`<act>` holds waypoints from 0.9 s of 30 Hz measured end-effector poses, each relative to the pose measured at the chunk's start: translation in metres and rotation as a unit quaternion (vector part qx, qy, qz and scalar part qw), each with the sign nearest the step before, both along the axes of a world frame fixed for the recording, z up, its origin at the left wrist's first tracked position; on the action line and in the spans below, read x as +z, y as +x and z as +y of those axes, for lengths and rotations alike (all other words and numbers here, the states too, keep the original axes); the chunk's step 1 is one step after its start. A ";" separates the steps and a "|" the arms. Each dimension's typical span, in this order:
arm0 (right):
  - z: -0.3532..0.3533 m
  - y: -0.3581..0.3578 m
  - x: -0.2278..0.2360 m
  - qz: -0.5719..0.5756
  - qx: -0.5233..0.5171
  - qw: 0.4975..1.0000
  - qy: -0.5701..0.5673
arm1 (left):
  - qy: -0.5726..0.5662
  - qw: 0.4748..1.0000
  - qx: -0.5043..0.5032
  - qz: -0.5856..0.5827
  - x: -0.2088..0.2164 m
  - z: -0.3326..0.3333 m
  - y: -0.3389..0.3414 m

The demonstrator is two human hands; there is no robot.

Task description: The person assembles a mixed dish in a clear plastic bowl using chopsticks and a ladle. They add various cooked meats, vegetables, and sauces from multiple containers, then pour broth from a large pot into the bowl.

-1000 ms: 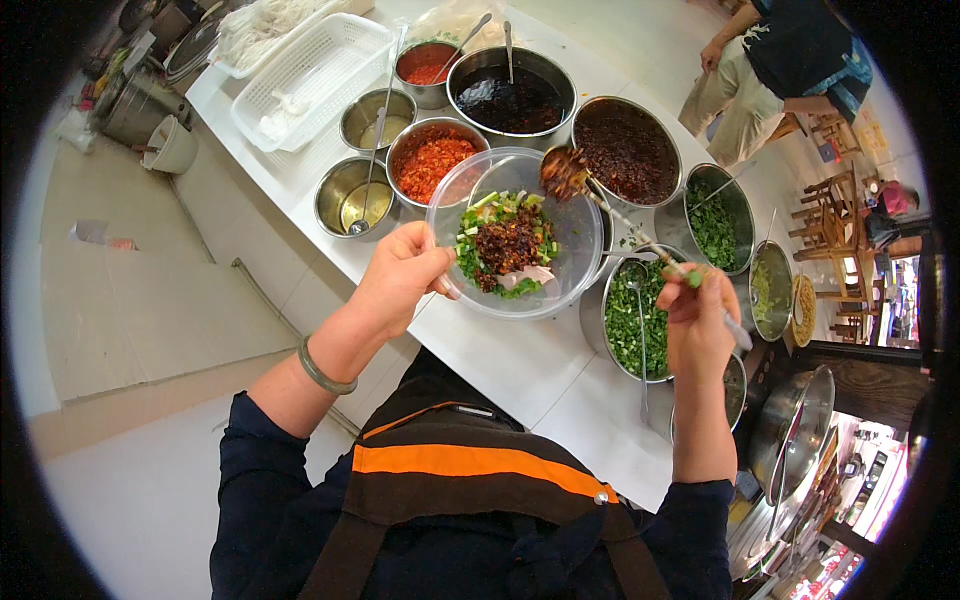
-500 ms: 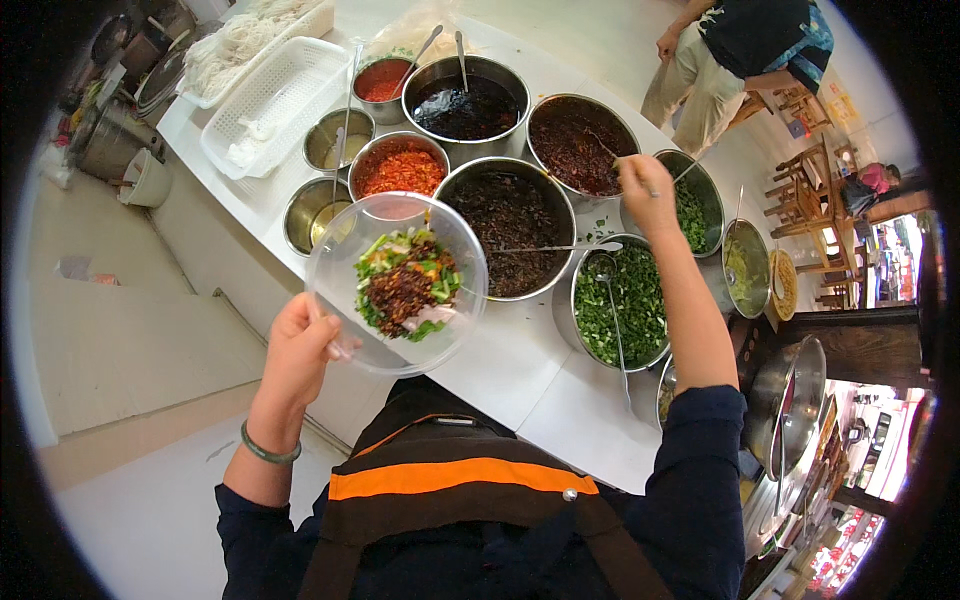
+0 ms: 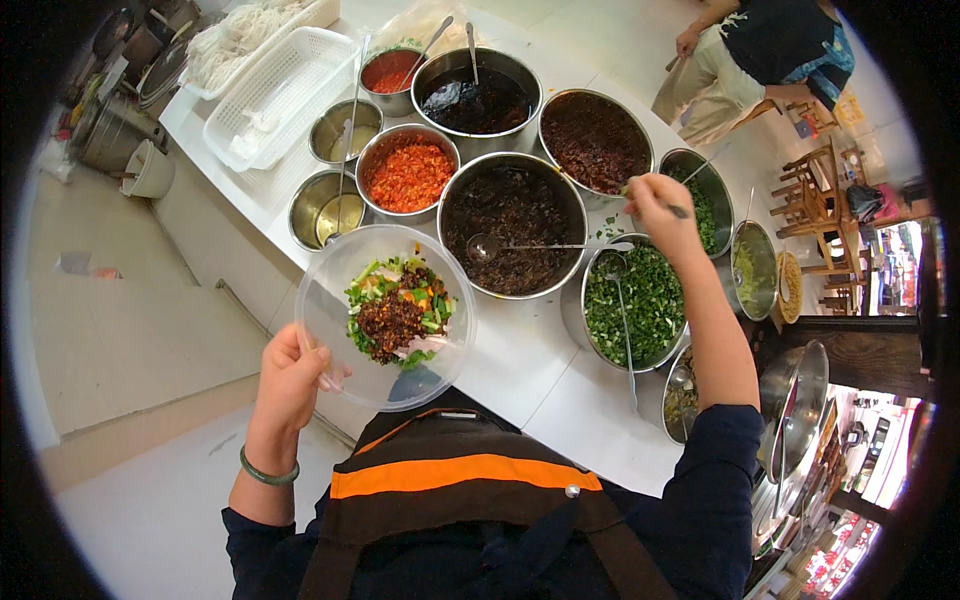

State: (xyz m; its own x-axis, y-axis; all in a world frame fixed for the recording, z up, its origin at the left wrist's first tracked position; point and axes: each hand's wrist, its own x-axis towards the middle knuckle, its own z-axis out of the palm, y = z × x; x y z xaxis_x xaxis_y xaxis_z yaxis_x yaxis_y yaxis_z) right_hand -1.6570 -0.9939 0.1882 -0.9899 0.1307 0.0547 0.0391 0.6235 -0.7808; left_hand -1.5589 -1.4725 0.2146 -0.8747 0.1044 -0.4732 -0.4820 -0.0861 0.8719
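Crowding bowl, steel pots, jutting ladle

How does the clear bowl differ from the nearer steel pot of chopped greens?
The clear bowl is see-through; the steel pot is opaque metal. The left hand holds the clear bowl; the steel pot stands on the table. The clear bowl has mixed food; the steel pot has chopped greens and a ladle. Both are round and open-topped.
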 end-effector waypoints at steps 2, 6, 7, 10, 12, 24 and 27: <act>0.012 0.001 -0.002 -0.040 -0.085 0.984 -0.151 | 0.019 1.000 -0.006 -0.008 -0.005 -0.006 0.006; 0.023 0.000 -0.018 -0.072 -0.167 0.938 -0.296 | 0.030 0.999 -0.023 -0.029 -0.029 -0.011 0.019; 0.023 0.001 -0.021 -0.082 -0.180 0.924 -0.329 | 0.016 0.999 -0.021 -0.043 -0.035 -0.011 0.022; 0.028 0.010 -0.027 -0.119 -0.202 0.878 -0.416 | 0.014 0.998 -0.014 -0.061 -0.055 -0.009 0.030; 0.034 0.020 -0.025 -0.143 -0.206 0.852 -0.460 | 0.019 0.997 -0.008 -0.068 -0.062 -0.008 0.033; 0.013 0.097 0.020 -0.038 -0.291 0.927 -0.231 | -0.005 0.999 0.045 0.006 -0.015 -0.045 0.008; -0.022 0.061 0.023 -0.018 -0.153 0.970 -0.190 | 0.022 0.997 0.059 0.038 0.000 -0.055 -0.025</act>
State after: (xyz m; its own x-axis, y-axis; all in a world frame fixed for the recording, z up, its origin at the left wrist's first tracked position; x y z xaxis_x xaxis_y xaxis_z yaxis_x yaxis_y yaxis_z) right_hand -1.5955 -1.0159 0.2114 -0.9016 0.4232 -0.0896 0.2093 0.2455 -0.9465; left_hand -1.5837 -1.5273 0.2144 -0.9151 0.0179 -0.4028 -0.3993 -0.1782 0.8994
